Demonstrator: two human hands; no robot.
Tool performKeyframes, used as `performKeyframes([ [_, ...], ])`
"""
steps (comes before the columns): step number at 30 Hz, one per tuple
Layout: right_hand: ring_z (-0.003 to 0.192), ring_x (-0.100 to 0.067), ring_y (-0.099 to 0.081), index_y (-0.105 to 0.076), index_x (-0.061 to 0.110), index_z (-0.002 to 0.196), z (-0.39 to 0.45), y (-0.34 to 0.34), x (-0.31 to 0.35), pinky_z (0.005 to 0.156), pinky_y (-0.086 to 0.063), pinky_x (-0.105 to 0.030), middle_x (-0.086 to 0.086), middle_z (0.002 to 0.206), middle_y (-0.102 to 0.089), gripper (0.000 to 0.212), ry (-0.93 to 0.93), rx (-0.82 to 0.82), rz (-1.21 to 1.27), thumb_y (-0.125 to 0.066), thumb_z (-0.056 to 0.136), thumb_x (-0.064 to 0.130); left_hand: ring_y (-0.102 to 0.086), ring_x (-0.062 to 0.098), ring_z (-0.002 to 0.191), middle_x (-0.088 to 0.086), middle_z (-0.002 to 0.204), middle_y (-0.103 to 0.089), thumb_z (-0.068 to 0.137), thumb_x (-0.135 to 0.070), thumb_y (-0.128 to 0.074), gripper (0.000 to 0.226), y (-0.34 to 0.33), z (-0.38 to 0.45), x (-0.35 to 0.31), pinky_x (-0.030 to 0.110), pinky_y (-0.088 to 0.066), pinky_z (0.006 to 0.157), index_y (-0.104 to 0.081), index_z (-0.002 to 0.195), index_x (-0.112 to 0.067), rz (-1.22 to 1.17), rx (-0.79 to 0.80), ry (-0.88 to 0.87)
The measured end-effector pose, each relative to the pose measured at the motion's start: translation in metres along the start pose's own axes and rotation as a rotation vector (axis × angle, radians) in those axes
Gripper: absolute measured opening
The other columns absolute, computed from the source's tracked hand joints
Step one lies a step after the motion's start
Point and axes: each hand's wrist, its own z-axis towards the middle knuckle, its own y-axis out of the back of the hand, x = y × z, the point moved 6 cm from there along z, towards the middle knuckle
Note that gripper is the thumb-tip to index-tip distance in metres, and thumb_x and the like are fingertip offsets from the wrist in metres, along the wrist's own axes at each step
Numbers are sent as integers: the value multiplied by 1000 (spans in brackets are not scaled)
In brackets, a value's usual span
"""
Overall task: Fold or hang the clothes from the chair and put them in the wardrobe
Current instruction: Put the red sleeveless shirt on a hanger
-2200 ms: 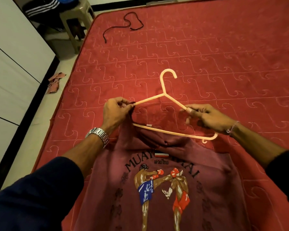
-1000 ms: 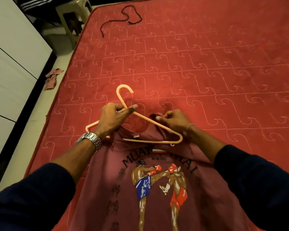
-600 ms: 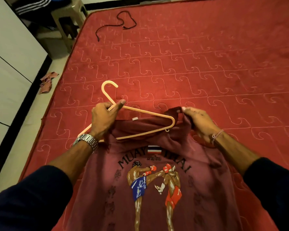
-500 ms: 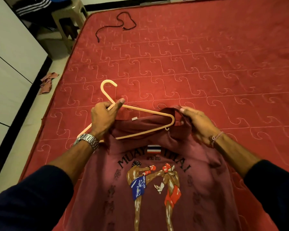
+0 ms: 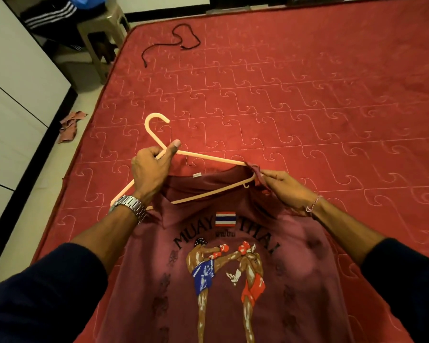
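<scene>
left hand (image 5: pixel 150 170) grips hanger (image 5: pixel 208 158); right hand (image 5: pixel 286 189) pinches shirt (image 5: pixel 233 280) collar.

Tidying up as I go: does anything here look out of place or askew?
Yes. Red cloth scraps lie crumpled on the floor between bed and wardrobe, and a black cord sprawls loose on the mattress. The hanger sits askew: only its right end is inside the shirt collar.
</scene>
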Motion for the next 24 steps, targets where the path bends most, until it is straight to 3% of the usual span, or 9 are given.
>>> performKeyframes([
  [3, 90, -24, -70, -76, 17, 105, -6, 4, 6, 81, -55, -36, -7, 97, -76, 69, -35, -85, 37, -49, 85, 77, -25, 15, 49, -5, 51, -27, 84, -71, -62, 67, 2, 4, 4, 32, -20, 49, -35, 52, -19, -8, -12, 38],
  [4, 93, -20, -72, -75, 22, 105, -8, 4, 10, 84, -57, -36, -3, 97, -76, 70, 11, -85, 15, -53, 77, 83, -26, 16, 50, -3, 51, -28, 82, -75, -61, 69, 2, 6, 8, 32, -22, 50, -37, 51, -18, -14, -10, 54],
  [7, 84, -8, -69, -62, 25, 112, -13, 7, 12, 69, -55, -26, 6, 93, -71, 47, 123, -72, -260, -83, 77, 47, -33, 18, 49, 1, 51, -35, 76, -83, -60, 77, 2, 13, 14, 31, -27, 52, -46, 52, -10, -43, 11, 85],
  [9, 88, -21, -67, -57, 20, 107, -9, 11, 6, 69, -53, -33, -1, 97, -69, 44, 102, -138, -466, -87, 76, 26, -31, 16, 49, -1, 50, -33, 77, -80, -62, 73, 2, 15, 10, 31, -25, 52, -44, 51, -14, -59, 26, 75],
  [13, 90, -26, -64, -52, 21, 95, -7, 10, 6, 70, -46, -31, -4, 100, -68, 38, 65, -152, -719, -84, 74, 24, -31, 16, 50, 2, 51, -33, 77, -78, -63, 73, 2, 17, 4, 31, -26, 52, -49, 54, -10, -101, 48, 53],
  [17, 90, -22, -67, -56, 16, 104, -12, 8, 9, 81, -58, -42, -2, 99, -69, 53, 23, -41, -554, -92, 67, 29, -32, 15, 50, -1, 50, -34, 80, -74, -65, 70, 2, 18, -3, 29, -27, 52, -50, 54, -10, -55, 39, 11],
  [19, 77, -12, -65, -54, 10, 102, -20, 8, 16, 68, -57, -28, 0, 93, -68, 49, 41, -33, -394, -89, 74, 30, -33, 14, 50, 1, 52, -36, 79, -74, -65, 76, 2, 17, -7, 29, -27, 51, -52, 55, -4, -15, 23, -8],
  [21, 53, 0, -53, -56, 0, 100, -28, 7, 29, 47, -41, -13, -1, 82, -72, 36, 110, -36, -153, -77, 87, 26, -32, 14, 50, 1, 52, -36, 79, -75, -65, 79, 0, 15, -9, 30, -27, 50, -50, 56, -1, 15, 28, -41],
  [24, 49, 1, -51, -61, -1, 109, -33, 3, 42, 45, -37, -11, -4, 81, -75, 21, 153, 10, 161, -61, 99, 18, -33, 14, 49, 1, 52, -37, 78, -78, -63, 84, -7, 12, -11, 31, -27, 49, -52, 59, 3, 11, 64, -68],
])
